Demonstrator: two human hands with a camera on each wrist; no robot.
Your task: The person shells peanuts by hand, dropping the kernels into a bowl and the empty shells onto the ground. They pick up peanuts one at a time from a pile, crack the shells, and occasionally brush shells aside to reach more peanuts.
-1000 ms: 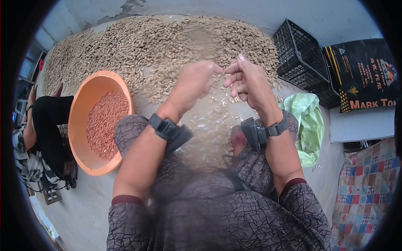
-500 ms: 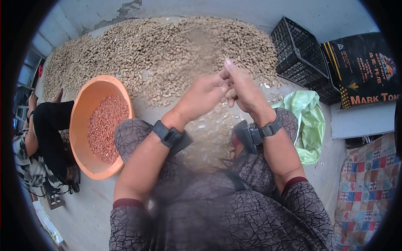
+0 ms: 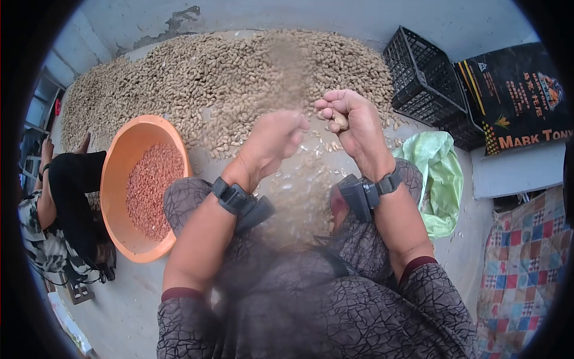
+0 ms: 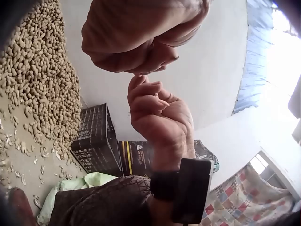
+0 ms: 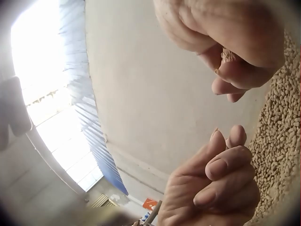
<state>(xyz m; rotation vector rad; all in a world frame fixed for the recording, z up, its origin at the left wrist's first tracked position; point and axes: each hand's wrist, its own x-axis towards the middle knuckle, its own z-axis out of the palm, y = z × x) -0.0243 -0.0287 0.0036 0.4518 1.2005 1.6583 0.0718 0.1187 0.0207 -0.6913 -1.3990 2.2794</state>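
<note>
Curled fingers of my right hand (image 3: 362, 133) grip an unshelled peanut (image 3: 340, 121) against the palm in the head view; part of that peanut (image 5: 228, 56) shows between the fingers in the right wrist view. My left hand (image 3: 270, 142) is a short gap to the left, slightly blurred, its fingers curled in with nothing visible between them. Both hands are raised over the floor, just in front of a large heap of unshelled peanuts (image 3: 227, 78). An orange basin (image 3: 113, 203) with reddish shelled kernels (image 3: 152, 191) stands left of the left knee.
Black crates (image 3: 426, 78) and a black printed sack (image 3: 517, 99) stand at the back right. A green bag (image 3: 443, 179) lies beside the right knee, with a checkered cloth (image 3: 520, 269) farther right. Another person's legs (image 3: 78, 185) are at the far left.
The hands came together half a second ago and are now apart again, the left one back to the left. The peanut in the right hand shows more plainly.
</note>
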